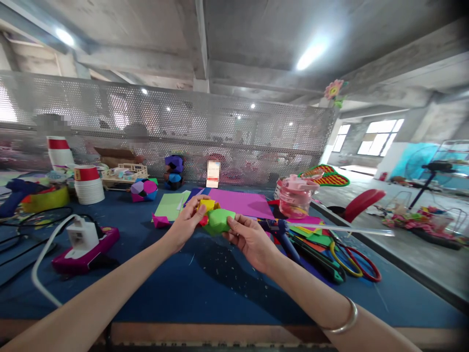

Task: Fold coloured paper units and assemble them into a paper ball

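A small faceted paper piece, with a green part (219, 221), a yellow part (207, 205) and a bit of red, is held up over the blue table. My left hand (190, 220) pinches its yellow side. On the right, my right hand (251, 238) grips the edge of the green part between thumb and fingers. Behind the hands lie a purple sheet (242, 203) and a light green sheet (169, 205). A magenta folded piece (160, 221) rests left of my left hand.
Right of my hands are a glue gun (282, 232), a green cutter (322, 261), scissors (361, 264) and a pink jar (295, 198). At left stand a magenta power strip (86, 252), cables and paper cups (89, 186). Multicoloured faceted balls (144, 189) sit farther back.
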A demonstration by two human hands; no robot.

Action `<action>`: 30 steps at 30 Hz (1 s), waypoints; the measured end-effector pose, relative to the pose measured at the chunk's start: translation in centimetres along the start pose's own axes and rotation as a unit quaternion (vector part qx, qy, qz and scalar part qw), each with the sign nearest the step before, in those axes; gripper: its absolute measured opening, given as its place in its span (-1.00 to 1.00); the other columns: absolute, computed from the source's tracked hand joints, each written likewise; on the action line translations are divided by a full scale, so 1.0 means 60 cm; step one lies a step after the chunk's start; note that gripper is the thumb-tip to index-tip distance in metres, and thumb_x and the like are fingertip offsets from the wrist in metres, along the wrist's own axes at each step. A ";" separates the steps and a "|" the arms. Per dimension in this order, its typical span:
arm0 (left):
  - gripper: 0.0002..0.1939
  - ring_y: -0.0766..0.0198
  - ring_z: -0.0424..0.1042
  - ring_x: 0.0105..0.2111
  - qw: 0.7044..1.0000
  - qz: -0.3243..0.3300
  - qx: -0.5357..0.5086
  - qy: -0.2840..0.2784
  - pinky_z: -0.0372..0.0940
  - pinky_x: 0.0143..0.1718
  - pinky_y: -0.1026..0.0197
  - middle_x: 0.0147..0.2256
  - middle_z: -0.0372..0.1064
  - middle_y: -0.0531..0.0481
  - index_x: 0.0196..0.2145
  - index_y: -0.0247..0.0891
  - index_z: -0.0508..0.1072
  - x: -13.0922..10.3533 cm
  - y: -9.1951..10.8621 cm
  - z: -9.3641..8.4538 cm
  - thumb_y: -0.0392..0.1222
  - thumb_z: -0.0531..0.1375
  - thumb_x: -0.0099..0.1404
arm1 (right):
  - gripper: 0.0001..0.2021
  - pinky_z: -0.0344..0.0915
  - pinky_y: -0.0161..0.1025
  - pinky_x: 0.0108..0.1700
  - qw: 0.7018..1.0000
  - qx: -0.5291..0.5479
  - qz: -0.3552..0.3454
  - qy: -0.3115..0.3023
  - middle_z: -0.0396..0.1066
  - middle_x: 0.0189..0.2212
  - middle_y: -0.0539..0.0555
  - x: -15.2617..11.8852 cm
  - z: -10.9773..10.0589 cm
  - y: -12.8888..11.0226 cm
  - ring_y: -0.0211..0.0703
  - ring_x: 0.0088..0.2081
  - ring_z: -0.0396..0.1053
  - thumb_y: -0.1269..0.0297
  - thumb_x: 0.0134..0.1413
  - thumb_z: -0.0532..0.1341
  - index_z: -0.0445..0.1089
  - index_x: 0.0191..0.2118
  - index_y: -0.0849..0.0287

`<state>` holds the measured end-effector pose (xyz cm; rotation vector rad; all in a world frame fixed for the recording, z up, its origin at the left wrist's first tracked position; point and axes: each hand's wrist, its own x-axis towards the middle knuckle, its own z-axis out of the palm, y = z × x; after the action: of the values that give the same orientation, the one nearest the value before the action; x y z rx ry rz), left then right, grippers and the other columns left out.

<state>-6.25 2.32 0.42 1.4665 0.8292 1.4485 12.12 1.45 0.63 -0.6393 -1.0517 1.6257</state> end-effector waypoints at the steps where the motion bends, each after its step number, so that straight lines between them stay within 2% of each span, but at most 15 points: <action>1: -0.54 0.16 0.39 -0.09 1.000 0.003 -0.001 -0.002 0.29 -0.13 0.21 0.01 0.38 -0.08 0.01 -0.15 0.38 -0.001 0.001 0.002 0.14 0.23 0.26 | -0.64 0.44 -0.36 -0.30 1.000 0.000 -0.002 0.001 0.46 -0.46 -0.05 0.001 -0.001 0.001 -0.36 -0.45 0.38 0.20 -0.35 0.57 0.47 -0.43 0.23; 9: -0.49 0.08 0.40 -0.03 1.000 0.011 0.014 0.018 0.32 -0.10 0.14 0.06 0.37 -0.11 0.08 -0.14 0.36 -0.005 -0.012 0.015 0.16 0.21 0.27 | -0.59 0.45 -0.32 -0.26 1.000 0.009 0.002 0.011 0.46 -0.47 -0.04 -0.001 0.003 0.002 -0.32 -0.41 0.41 0.19 -0.46 0.60 0.48 -0.44 0.23; 14: -0.50 0.08 0.37 0.02 0.998 0.036 0.034 0.035 0.30 -0.06 0.14 0.09 0.35 -0.14 0.08 -0.16 0.34 -0.006 -0.022 0.020 0.16 0.18 0.30 | -0.57 0.39 -0.31 -0.27 0.999 0.030 0.007 0.032 0.44 -0.47 -0.05 -0.001 0.006 0.000 -0.32 -0.41 0.39 0.22 -0.53 0.61 0.45 -0.47 0.22; 16: -0.50 0.06 0.34 0.07 0.998 0.039 0.036 0.035 0.29 -0.04 0.14 0.12 0.33 -0.15 0.09 -0.17 0.33 -0.006 -0.023 0.020 0.15 0.18 0.31 | -0.57 0.31 -0.35 -0.36 0.999 0.017 0.003 0.042 0.41 -0.49 -0.07 0.000 0.003 0.000 -0.35 -0.45 0.33 0.21 -0.51 0.60 0.43 -0.48 0.22; 18: -0.50 0.02 0.28 0.13 0.998 0.037 0.029 0.034 0.29 -0.02 0.12 0.14 0.31 -0.16 0.09 -0.17 0.34 -0.005 -0.022 0.020 0.15 0.18 0.31 | -0.57 0.14 -0.38 -0.48 0.999 -0.025 -0.002 0.038 0.34 -0.55 -0.11 0.001 -0.001 0.001 -0.40 -0.52 0.22 0.16 -0.45 0.58 0.40 -0.48 0.22; 21: -0.50 -0.01 0.24 0.17 0.999 0.034 0.015 0.037 0.29 -0.01 0.11 0.15 0.30 -0.16 0.10 -0.16 0.34 -0.005 -0.019 0.020 0.14 0.18 0.31 | -0.56 -0.05 -0.34 -0.52 0.996 -0.087 -0.017 0.017 0.20 -0.63 -0.15 0.000 -0.004 0.002 -0.43 -0.59 0.06 0.06 -0.36 0.54 0.35 -0.51 0.22; 26: -0.52 0.04 0.31 0.11 0.999 0.021 -0.009 0.040 0.31 -0.03 0.14 0.14 0.31 -0.12 0.08 -0.14 0.34 -0.009 -0.014 0.022 0.14 0.20 0.30 | -0.53 -0.09 -0.31 -0.49 0.988 -0.147 -0.043 0.003 0.17 -0.65 -0.14 -0.003 -0.003 0.003 -0.39 -0.59 0.04 -0.05 -0.24 0.47 0.27 -0.54 0.19; 30: -0.52 0.10 0.39 -0.02 0.999 -0.002 -0.025 0.037 0.33 -0.09 0.16 0.06 0.37 -0.11 0.06 -0.15 0.34 -0.014 -0.013 0.029 0.15 0.21 0.29 | -0.51 -0.07 -0.32 -0.48 0.986 -0.162 -0.050 0.001 0.14 -0.64 -0.13 -0.001 -0.004 0.000 -0.38 -0.58 0.02 -0.12 -0.25 0.45 0.29 -0.53 0.19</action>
<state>-4.50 1.60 -0.51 1.3806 0.8341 1.5168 12.34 1.44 0.50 -0.7885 -1.3395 1.3782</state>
